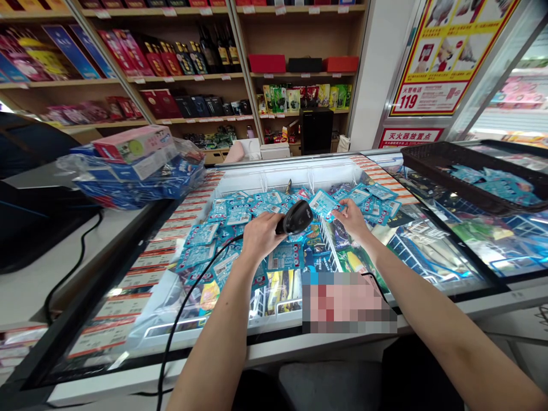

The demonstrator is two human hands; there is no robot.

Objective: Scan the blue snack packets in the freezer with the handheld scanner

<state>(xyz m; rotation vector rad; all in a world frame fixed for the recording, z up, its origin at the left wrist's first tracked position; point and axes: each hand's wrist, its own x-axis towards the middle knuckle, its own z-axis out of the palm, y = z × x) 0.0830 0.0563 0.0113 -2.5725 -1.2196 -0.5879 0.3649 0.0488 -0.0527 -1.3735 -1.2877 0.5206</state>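
My left hand (262,235) is wrapped round the handle of a black barcode scanner (298,218), whose head points away to the right. A black cable runs from it down past my left forearm. Between the fingers and thumb of my right hand (351,221) is a blue packet (323,204), its printed side turned up, close to the scanner's head. Many similar blue packets (201,235) lie spread over the glass top of a chest freezer (141,274) on the left, and more lie in a pile (377,202) just beyond my right hand.
A dark brown basket (471,171) with blue packets stands on the right. Plastic-wrapped boxes (137,165) are stacked at the left. Shelves (184,80) of goods rise behind the freezer. A blurred-out item (349,302) lies at the front edge.
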